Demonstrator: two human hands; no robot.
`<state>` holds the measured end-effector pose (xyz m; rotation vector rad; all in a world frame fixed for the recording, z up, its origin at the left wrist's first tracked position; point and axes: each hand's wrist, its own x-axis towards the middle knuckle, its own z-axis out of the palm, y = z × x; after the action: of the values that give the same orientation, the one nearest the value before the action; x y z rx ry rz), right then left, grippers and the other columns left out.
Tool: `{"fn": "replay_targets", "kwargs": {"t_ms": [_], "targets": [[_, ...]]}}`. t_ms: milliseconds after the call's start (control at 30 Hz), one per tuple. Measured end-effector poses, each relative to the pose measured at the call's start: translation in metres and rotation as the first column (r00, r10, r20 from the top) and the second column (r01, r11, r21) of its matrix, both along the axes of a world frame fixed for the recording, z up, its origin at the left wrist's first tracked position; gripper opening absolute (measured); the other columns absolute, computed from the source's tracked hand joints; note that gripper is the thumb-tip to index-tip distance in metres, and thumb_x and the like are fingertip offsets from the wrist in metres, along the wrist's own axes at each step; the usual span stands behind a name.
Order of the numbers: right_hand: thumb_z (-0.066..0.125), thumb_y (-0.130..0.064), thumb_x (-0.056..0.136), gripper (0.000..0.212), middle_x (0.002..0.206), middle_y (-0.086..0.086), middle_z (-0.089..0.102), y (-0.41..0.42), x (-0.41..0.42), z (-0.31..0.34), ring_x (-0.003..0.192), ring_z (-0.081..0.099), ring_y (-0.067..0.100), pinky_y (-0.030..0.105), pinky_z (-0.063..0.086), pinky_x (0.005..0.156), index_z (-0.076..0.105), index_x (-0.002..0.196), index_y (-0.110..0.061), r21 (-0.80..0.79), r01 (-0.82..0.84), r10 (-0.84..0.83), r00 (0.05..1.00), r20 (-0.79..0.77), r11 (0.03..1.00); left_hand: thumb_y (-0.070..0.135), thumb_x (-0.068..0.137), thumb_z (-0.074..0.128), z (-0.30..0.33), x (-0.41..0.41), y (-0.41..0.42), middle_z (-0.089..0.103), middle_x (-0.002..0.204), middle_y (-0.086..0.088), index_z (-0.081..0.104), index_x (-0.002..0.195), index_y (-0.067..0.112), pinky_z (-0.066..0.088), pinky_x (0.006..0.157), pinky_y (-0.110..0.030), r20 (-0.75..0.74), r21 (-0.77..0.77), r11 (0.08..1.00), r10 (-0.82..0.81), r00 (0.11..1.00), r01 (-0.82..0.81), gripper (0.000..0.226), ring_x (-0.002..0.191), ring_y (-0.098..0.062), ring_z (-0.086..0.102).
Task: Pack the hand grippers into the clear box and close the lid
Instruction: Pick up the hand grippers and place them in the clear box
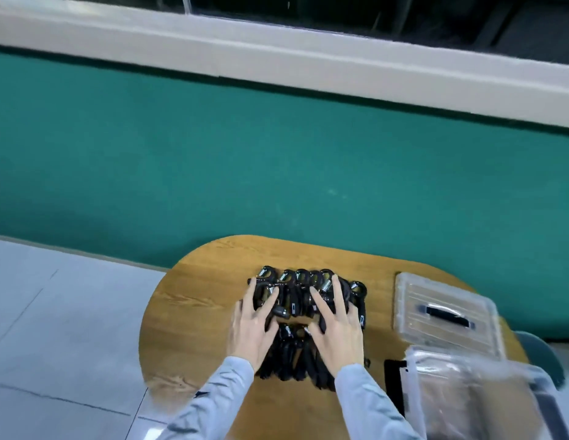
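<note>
Black hand grippers point(304, 300) heaped on table point(194, 312); left hand point(253, 325), right hand point(338, 331) flat atop, fingers spread; labels unreadable.

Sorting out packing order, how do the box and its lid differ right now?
The lid lies flat, farther back on the table, and has a dark handle; the clear box sits nearer, at the right edge, open-topped and blurred. The lid is off the box. Both are clear plastic.

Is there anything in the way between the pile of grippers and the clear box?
Nothing visible is. The hand grippers lie under both hands; bare table runs to the open clear box. Its lid lies off, beyond the box.
</note>
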<state>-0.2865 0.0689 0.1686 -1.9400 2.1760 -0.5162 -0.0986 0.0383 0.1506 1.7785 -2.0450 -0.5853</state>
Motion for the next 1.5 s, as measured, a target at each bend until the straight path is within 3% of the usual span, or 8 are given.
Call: {"fn": "replay_targets", "kwargs": {"t_ms": [167,400,667,800,1000,1300,1400,1500], "targets": [[0.072,-0.031,0.078,0.081,0.165,-0.003,0.007,0.049,-0.057,0.023,0.089,0.049,0.029,0.041,0.054,0.077,0.033,0.148,-0.043,-0.023,0.109,-0.109,0.994,-0.004,0.994,0.021,0.085,0.071,0.028,-0.074,0.018,0.019,0.162,-0.001,0.048,0.142,0.04,0.041,0.104,-0.051,-0.049,-0.087,0.992,-0.091,0.995,0.086,0.065,0.115,-0.031,0.044],[0.071,-0.025,0.076,0.078,0.165,-0.007,0.009,0.114,-0.167,0.04,0.09,0.05,0.031,0.04,0.056,0.068,0.039,0.145,-0.044,-0.007,0.201,-0.201,0.979,0.04,0.98,0.026,0.09,0.064,0.043,-0.195,0.07,0.005,0.163,0.007,0.039,0.146,0.046,0.036,0.11,-0.044,-0.062,-0.059,0.977,-0.207,0.976,0.203,0.065,0.124,-0.024,0.031],[0.077,-0.026,0.068,0.077,0.164,-0.002,0.015,0.194,-0.29,0.014,0.083,0.049,0.028,0.038,0.056,0.065,0.047,0.138,-0.04,0.093,0.209,-0.212,0.977,0.027,0.974,0.021,0.077,0.076,0.01,-0.317,0.15,0.022,0.161,-0.004,0.041,0.144,0.046,0.049,0.09,-0.043,-0.04,0.002,0.97,-0.244,0.969,0.244,0.08,0.108,-0.028,0.044],[0.077,-0.028,0.069,0.073,0.164,-0.006,0.013,0.225,-0.33,-0.012,0.085,0.048,0.027,0.038,0.056,0.064,0.049,0.135,-0.041,0.176,0.208,-0.219,0.975,0.045,0.962,0.023,0.076,0.076,-0.016,-0.357,0.175,0.022,0.157,-0.007,0.042,0.144,0.044,0.05,0.093,-0.045,0.012,0.057,0.972,-0.23,0.973,0.229,0.078,0.123,-0.034,0.043],[0.066,-0.03,0.08,0.069,0.164,-0.016,-0.006,0.242,-0.361,-0.043,0.097,0.045,0.031,0.045,0.054,0.078,0.039,0.142,-0.046,0.268,0.177,-0.204,0.976,0.075,0.947,0.019,0.08,0.072,-0.043,-0.383,0.198,0.011,0.156,0.005,0.042,0.143,0.045,0.041,0.104,-0.047,0.008,0.151,0.974,-0.173,0.985,0.17,0.075,0.125,-0.03,0.034],[0.054,-0.031,0.091,0.069,0.16,-0.017,-0.023,0.223,-0.38,-0.075,0.122,0.041,0.04,0.045,0.04,0.105,0.022,0.149,-0.049,0.396,0.051,-0.11,0.986,0.126,0.917,0.015,0.082,0.07,-0.077,-0.395,0.189,0.015,0.153,-0.005,0.043,0.145,0.038,0.036,0.107,-0.051,0.134,0.218,0.97,-0.135,0.982,0.104,0.073,0.132,-0.035,0.027],[0.053,-0.028,0.091,0.07,0.16,-0.015,-0.024,0.212,-0.383,-0.091,0.123,0.041,0.04,0.046,0.032,0.111,0.022,0.15,-0.047,0.449,0.023,-0.105,0.982,0.159,0.893,0.01,0.087,0.064,-0.083,-0.406,0.183,0.013,0.155,-0.007,0.036,0.149,0.04,0.03,0.109,-0.048,0.168,0.282,0.957,-0.123,0.978,0.072,0.075,0.129,-0.034,0.022],[0.053,-0.025,0.09,0.071,0.158,-0.017,-0.027,0.206,-0.388,-0.107,0.113,0.041,0.033,0.045,0.038,0.105,0.022,0.15,-0.046,0.484,-0.032,-0.061,0.983,0.175,0.874,0.008,0.086,0.064,-0.097,-0.412,0.178,0.015,0.155,-0.009,0.033,0.15,0.042,0.034,0.106,-0.05,0.186,0.288,0.957,-0.103,0.977,0.046,0.078,0.122,-0.032,0.028]]}}
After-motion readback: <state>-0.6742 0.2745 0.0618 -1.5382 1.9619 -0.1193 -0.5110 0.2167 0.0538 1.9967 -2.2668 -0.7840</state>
